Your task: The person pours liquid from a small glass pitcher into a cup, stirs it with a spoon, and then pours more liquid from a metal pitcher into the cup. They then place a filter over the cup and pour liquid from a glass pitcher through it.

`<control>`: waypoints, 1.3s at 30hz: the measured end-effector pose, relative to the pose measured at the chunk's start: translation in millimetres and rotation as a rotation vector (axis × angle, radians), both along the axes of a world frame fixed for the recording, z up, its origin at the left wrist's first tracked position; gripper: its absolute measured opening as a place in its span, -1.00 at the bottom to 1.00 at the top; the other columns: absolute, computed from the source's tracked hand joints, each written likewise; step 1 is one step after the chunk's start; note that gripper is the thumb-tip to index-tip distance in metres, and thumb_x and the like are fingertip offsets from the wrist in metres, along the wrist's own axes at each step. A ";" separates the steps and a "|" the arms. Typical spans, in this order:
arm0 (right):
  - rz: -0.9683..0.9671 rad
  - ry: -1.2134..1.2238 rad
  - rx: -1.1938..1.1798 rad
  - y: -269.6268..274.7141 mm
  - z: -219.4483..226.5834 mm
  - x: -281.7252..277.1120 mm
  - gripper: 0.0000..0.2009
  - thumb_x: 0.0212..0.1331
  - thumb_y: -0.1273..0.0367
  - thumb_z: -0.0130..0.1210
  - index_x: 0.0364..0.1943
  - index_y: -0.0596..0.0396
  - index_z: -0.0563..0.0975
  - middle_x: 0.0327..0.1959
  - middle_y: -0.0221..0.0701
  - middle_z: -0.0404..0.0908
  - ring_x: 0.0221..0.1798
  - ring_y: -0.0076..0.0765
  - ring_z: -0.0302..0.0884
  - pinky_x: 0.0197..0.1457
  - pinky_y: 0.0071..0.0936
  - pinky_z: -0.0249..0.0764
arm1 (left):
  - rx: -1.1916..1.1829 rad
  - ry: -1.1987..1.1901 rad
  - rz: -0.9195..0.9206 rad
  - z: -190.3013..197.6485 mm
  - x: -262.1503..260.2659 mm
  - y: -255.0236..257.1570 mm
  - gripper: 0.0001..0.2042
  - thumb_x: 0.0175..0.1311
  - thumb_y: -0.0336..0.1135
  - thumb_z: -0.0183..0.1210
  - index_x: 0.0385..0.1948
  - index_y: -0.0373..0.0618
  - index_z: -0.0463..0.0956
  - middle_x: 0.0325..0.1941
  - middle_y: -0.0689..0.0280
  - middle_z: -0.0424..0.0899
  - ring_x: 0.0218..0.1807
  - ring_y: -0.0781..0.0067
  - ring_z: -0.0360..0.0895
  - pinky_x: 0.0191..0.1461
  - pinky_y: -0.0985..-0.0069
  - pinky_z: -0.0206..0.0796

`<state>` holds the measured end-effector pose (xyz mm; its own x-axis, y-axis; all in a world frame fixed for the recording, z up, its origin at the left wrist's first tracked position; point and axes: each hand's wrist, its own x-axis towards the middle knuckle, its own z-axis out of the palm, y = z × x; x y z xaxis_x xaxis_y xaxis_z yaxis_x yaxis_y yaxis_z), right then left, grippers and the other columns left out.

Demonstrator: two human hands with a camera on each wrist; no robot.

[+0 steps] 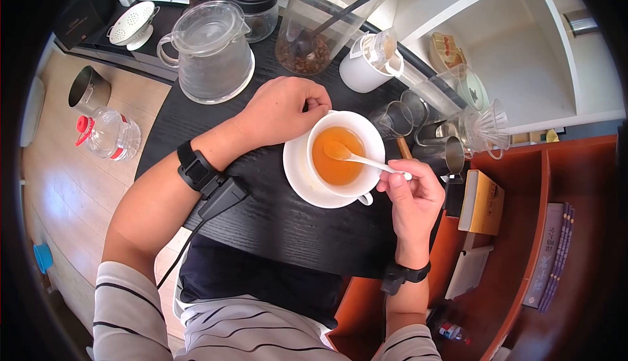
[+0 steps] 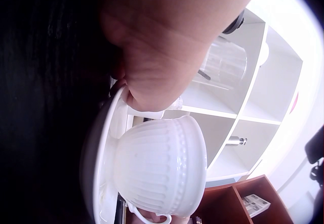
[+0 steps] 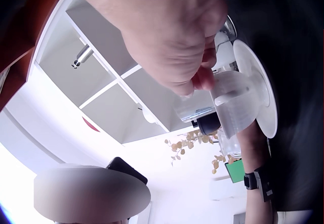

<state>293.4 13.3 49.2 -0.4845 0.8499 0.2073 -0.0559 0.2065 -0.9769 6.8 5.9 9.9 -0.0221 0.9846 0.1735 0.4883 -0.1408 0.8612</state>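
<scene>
A white teacup (image 2: pixel 157 168) with a ribbed wall and a side handle stands on a white saucer (image 1: pixel 296 176). Amber liquid (image 1: pixel 335 170) fills much of the cup. My right hand (image 1: pixel 416 200) pinches the end of a white spoon (image 1: pixel 367 161) between thumb and fingers; its bowl is dipped in the liquid. On the cup's far left side, my left hand (image 1: pixel 282 107) pinches the saucer's rim, as the left wrist view shows. In the right wrist view, the right fingers (image 3: pixel 203 77) are right at the cup's rim.
Behind the left hand stand a glass pot (image 1: pixel 212 53) and a clear container (image 1: pixel 307 50) with brown bits. A white cup with a drip bag (image 1: pixel 366 70), glassware (image 1: pixel 392 120) and a steel pitcher (image 1: pixel 451 155) line the right side. The black table's (image 1: pixel 281 243) curved edge runs near my body.
</scene>
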 end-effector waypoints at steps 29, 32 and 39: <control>-0.234 -0.001 0.299 1.0 -1.0 2.4 -0.85 0.43 0.55 0.23 0.00 0.28 0.64 -0.20 -0.29 0.68 -0.28 -0.49 0.68 -0.24 -0.60 0.60 | -0.006 0.016 0.000 1.3 -0.1 -0.3 -0.83 0.37 -0.28 0.34 -0.26 -0.20 0.75 -0.44 0.35 0.69 -0.43 0.64 0.55 -0.30 0.59 0.40; -0.156 -0.083 0.314 0.5 -1.0 -1.6 -0.82 0.40 0.58 0.25 0.02 0.29 0.66 -0.18 -0.32 0.65 -0.27 -0.52 0.65 -0.17 -0.59 0.59 | -0.009 0.008 0.001 1.1 0.0 -0.2 -0.83 0.37 -0.29 0.34 -0.26 -0.21 0.75 -0.44 0.36 0.68 -0.43 0.64 0.55 -0.31 0.59 0.40; -0.045 -0.016 -0.075 2.6 -1.6 -1.3 -0.83 0.49 0.43 0.23 0.03 0.23 0.68 -0.29 -0.42 0.69 -0.27 -0.61 0.59 -0.20 -0.65 0.47 | 0.001 0.027 0.007 1.7 0.3 -0.5 -0.84 0.36 -0.29 0.34 -0.25 -0.20 0.75 -0.45 0.35 0.68 -0.44 0.62 0.56 -0.30 0.58 0.41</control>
<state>292.1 15.9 47.5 -0.4483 0.8837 0.1346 -0.0325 0.1343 -0.9904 7.0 5.4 11.6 -0.0244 0.9843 0.1748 0.5124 -0.1378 0.8476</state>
